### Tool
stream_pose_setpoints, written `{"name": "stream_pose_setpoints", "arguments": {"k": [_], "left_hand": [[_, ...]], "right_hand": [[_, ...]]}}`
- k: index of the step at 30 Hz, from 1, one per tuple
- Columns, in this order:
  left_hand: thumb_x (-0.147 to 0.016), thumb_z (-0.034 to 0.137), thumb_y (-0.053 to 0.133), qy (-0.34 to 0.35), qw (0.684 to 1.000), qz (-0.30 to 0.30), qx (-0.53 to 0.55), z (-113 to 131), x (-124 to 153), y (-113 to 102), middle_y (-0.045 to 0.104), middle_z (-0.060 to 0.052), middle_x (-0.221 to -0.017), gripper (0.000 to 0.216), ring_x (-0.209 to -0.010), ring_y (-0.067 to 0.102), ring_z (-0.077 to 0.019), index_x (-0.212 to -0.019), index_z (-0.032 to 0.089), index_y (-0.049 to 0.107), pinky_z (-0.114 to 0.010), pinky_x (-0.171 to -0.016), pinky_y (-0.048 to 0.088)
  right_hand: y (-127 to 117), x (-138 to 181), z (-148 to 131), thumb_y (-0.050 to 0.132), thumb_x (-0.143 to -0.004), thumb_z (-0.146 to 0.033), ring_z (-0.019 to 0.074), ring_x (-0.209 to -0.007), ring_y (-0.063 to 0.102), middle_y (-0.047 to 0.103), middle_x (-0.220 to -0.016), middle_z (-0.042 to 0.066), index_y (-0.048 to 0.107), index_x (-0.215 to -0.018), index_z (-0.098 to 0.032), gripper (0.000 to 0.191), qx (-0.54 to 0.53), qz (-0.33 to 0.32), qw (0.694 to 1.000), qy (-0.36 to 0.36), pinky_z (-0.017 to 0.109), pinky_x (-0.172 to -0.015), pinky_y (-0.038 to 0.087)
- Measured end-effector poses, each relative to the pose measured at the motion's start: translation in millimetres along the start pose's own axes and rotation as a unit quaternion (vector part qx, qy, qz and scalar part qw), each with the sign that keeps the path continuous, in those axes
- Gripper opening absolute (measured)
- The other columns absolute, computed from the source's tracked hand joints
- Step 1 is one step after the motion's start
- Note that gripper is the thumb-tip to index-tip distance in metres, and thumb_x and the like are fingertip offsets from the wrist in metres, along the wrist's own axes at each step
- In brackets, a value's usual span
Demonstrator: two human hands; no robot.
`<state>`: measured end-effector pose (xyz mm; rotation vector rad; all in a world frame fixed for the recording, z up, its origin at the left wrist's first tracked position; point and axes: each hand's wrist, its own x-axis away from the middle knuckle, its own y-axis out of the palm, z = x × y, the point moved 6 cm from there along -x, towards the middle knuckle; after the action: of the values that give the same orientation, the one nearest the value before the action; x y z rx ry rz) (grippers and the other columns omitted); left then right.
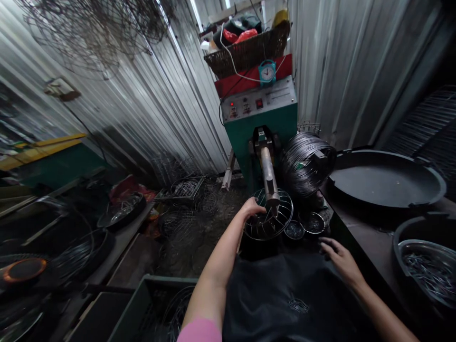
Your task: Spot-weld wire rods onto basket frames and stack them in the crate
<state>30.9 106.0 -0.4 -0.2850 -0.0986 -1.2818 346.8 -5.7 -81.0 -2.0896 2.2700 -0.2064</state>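
My left hand (252, 209) is closed on the rim of a round wire basket (285, 219), which sits under the metal arm (270, 185) of a green machine (237, 140). Ribs of bent wire run between the basket's rings, and the arm's tip reaches into it. Off to the right, my right hand (338, 259) is held above the dark apron, fingers apart and fingertips darkened; nothing shows in it. Just beyond it are two small bowls, one (294, 231) beside the other (314, 223), with small metal pieces inside. A small bundle of wire pieces (298, 305) lies on the apron (263, 289).
A large wire coil (306, 161) stands right of the machine. Further right are a wide black pan (377, 183) and a tub (401, 242) with a bowl of wire pieces. A green crate (135, 304) and wire pieces crowd the left floor. A clock (267, 71) tops the machine.
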Motion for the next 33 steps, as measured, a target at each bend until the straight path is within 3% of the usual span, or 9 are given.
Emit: {"name": "stream_pose_setpoints", "arguments": {"k": [5,8,11,18,27,33], "left_hand": [[-0.037,0.004,0.077,0.018,0.996,-0.081,-0.035,-41,14,-2,0.055,0.000,-0.072,0.063,-0.061,0.053,-0.0108,-0.095,0.012,0.055,-0.022,-0.057,0.044],[-0.039,0.003,0.076,0.011,0.993,-0.115,0.034,-64,20,7,0.055,-0.001,-0.078,0.067,-0.069,0.054,-0.0114,-0.101,0.013,0.051,-0.025,-0.066,0.045],[-0.040,0.001,0.074,0.014,0.988,-0.126,0.093,-85,25,12,0.055,-0.003,-0.088,0.072,-0.080,0.055,-0.0139,-0.105,0.014,0.048,-0.029,-0.073,0.046],[-0.040,-0.001,0.074,0.012,0.975,-0.124,0.184,-121,46,25,0.055,-0.004,-0.094,0.071,-0.088,0.054,-0.0154,-0.104,0.017,0.047,-0.032,-0.080,0.045],[-0.041,0.000,0.075,0.027,0.970,-0.112,0.216,-125,52,31,0.056,-0.005,-0.099,0.073,-0.094,0.053,-0.0174,-0.106,0.017,0.047,-0.033,-0.082,0.044],[-0.040,0.000,0.075,0.003,0.960,-0.151,0.233,-131,50,43,0.056,-0.004,-0.094,0.074,-0.090,0.054,-0.0167,-0.107,0.018,0.047,-0.032,-0.081,0.044]], "right_hand": [[43,-56,-59,0.063,-0.064,-0.052,0.0198,-0.074,0.061,0.067,-0.082,0.006,0.066,-0.093,-0.017,0.046,-0.018,-0.075,0.997,-0.014,0.030,-0.064,0.048],[70,-65,-70,0.064,-0.064,-0.054,0.0176,-0.071,0.059,0.065,-0.079,0.005,0.066,-0.092,-0.017,0.046,-0.034,-0.111,0.993,0.003,0.028,-0.062,0.047],[88,-54,-68,0.064,-0.066,-0.054,0.0161,-0.067,0.058,0.065,-0.074,0.003,0.066,-0.090,-0.018,0.043,-0.054,-0.161,0.985,0.024,0.027,-0.060,0.046],[94,-23,-69,0.067,-0.067,-0.047,0.0142,-0.063,0.056,0.065,-0.073,0.001,0.066,-0.084,-0.020,0.033,-0.019,-0.182,0.983,0.020,0.026,-0.058,0.044],[96,-11,-75,0.065,-0.067,-0.048,0.0196,-0.073,0.060,0.067,-0.078,0.004,0.066,-0.082,-0.019,0.033,0.002,-0.172,0.985,0.005,0.030,-0.066,0.047],[96,-10,-76,0.062,-0.068,-0.049,0.0194,-0.071,0.059,0.066,-0.076,0.004,0.065,-0.082,-0.019,0.034,0.032,-0.169,0.985,-0.004,0.030,-0.064,0.046]]}}
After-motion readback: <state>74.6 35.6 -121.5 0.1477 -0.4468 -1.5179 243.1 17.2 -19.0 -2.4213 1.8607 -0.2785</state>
